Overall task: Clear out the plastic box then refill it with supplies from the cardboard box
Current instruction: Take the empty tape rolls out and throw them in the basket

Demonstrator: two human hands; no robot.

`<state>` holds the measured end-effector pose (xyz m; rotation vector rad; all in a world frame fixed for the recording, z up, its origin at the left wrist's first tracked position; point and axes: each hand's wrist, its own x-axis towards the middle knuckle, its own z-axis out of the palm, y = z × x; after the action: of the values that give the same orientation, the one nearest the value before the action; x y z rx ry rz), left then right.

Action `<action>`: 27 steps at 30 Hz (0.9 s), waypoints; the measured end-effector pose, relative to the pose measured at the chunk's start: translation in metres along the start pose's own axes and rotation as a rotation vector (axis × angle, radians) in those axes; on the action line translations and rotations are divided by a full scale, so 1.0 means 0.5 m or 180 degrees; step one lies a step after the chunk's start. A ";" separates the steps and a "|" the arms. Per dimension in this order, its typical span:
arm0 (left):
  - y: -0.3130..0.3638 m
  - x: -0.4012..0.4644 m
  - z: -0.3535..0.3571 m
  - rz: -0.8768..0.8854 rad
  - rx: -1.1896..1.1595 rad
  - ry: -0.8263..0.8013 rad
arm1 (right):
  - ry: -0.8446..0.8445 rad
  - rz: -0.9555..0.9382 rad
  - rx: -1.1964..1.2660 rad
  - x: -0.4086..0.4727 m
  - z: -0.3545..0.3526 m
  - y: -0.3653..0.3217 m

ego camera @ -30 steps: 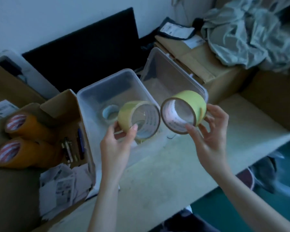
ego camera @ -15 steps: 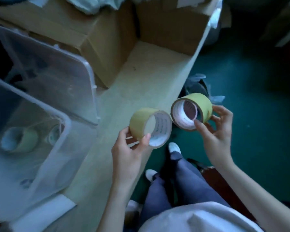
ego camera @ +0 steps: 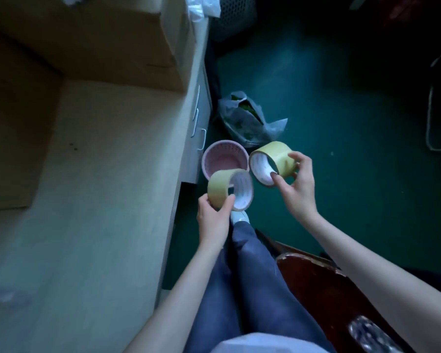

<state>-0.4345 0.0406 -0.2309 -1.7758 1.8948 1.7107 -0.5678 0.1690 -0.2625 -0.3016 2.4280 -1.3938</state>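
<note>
Clearing step, it seems: left hand (ego camera: 215, 217) grips one tape roll (ego camera: 228, 190), right hand (ego camera: 296, 180) another tape roll (ego camera: 273, 160), both above a pink basket (ego camera: 224, 159), possibly a bin. Next: release them there.

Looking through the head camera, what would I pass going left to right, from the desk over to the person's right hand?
Desk top → yellow tape roll in the left hand → second yellow tape roll → right hand.
</note>
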 end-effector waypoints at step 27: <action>-0.354 0.615 0.312 -0.0849 0.0343 0.0150 | -0.0154 0.1108 -0.0139 0.174 0.269 0.508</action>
<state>-0.5100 -0.0152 -0.6072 -1.9391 1.6412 1.4617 -0.6026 0.1596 -0.5608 0.0757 2.3336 -1.1677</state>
